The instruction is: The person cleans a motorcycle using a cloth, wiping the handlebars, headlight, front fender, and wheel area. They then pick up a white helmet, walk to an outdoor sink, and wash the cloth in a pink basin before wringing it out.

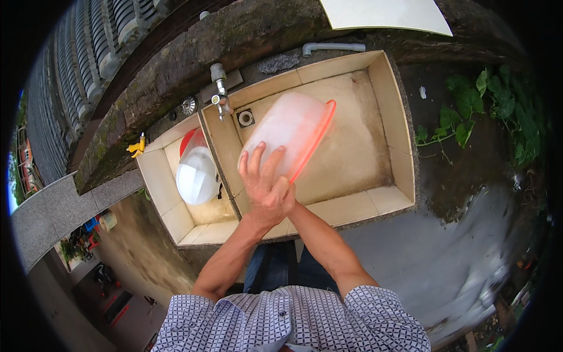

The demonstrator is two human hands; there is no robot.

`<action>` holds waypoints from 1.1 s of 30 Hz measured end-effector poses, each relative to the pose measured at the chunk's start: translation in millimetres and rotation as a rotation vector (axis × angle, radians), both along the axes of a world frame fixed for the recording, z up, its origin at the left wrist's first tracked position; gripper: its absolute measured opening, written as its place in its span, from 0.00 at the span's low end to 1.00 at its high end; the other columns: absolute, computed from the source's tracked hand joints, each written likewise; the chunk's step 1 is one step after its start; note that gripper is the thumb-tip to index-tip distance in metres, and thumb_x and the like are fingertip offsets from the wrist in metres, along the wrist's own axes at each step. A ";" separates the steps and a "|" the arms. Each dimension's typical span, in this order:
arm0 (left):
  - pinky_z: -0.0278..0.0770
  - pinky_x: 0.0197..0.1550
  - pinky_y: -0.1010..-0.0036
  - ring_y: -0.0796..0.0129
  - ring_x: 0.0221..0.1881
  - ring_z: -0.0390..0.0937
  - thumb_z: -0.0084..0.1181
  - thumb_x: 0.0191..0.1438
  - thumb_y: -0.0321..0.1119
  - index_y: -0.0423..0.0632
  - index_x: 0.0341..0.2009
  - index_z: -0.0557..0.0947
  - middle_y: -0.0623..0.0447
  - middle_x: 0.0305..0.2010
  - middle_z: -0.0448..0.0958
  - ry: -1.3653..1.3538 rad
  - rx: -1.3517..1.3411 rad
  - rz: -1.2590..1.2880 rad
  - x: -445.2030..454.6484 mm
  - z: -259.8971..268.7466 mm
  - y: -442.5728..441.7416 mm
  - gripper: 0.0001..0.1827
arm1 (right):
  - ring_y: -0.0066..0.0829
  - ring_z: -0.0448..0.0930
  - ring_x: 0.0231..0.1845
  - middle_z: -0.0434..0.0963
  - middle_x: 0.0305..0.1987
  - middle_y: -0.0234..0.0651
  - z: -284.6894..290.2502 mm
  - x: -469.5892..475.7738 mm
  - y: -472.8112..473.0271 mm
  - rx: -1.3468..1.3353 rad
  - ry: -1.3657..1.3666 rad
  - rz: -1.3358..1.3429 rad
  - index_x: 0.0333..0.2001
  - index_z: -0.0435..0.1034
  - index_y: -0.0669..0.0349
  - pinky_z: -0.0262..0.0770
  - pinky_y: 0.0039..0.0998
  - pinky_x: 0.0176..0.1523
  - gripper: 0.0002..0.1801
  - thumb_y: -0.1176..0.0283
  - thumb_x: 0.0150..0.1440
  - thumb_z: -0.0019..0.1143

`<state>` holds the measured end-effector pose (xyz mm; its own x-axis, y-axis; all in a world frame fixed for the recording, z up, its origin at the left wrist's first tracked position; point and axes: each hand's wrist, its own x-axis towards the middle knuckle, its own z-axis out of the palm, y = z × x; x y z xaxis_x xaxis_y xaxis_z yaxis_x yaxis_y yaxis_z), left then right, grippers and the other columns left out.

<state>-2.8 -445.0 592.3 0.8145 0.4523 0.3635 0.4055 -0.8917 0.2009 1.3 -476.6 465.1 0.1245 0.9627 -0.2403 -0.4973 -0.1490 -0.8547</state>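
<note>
A translucent whitish plastic basin (286, 132) with a red-orange rim is tilted on its side over the larger compartment of a tiled sink (352, 202). My left hand (264, 189) is on its near end, fingers spread across the outer wall; its thumb is not clearly visible. Close against it, by the lower end of the rim, is my right hand (288, 193), mostly covered, its fingers hidden. Beyond the basin's left side, a chrome tap (221, 99) stands over the divider near a square drain (245, 118). The basin's inside faces away from view.
The smaller left compartment holds a white rounded vessel (198, 176) and a red item (190, 141). Along the back ledge are a drain strainer (189, 105), a scouring pad (278, 64) and a grey pipe elbow (334, 47). A yellow spray nozzle (137, 145) sits at the left corner.
</note>
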 end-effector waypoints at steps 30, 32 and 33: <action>0.70 0.63 0.65 0.58 0.63 0.73 0.49 0.71 0.41 0.35 0.63 0.73 0.38 0.59 0.76 -0.565 -0.757 0.773 16.8 -147.3 -43.9 0.25 | 0.36 0.83 0.46 0.82 0.46 0.42 -61.3 182.3 -34.8 -0.285 0.762 -0.361 0.51 0.73 0.68 0.82 0.42 0.56 0.21 0.61 0.73 0.39; 0.69 0.64 0.65 0.56 0.63 0.73 0.47 0.72 0.41 0.35 0.63 0.73 0.39 0.61 0.75 -0.688 -0.957 0.827 19.2 -126.9 -27.9 0.25 | 0.33 0.85 0.39 0.84 0.39 0.39 -59.6 167.1 -29.2 -0.211 0.634 -0.223 0.46 0.76 0.67 0.84 0.38 0.49 0.21 0.60 0.73 0.40; 0.68 0.65 0.65 0.55 0.62 0.73 0.45 0.73 0.42 0.35 0.63 0.73 0.39 0.63 0.74 -0.812 -1.170 0.876 19.8 -118.0 -17.9 0.25 | 0.33 0.85 0.39 0.84 0.39 0.39 -55.1 158.2 -28.3 -0.205 0.643 -0.217 0.46 0.76 0.67 0.84 0.38 0.49 0.21 0.60 0.73 0.40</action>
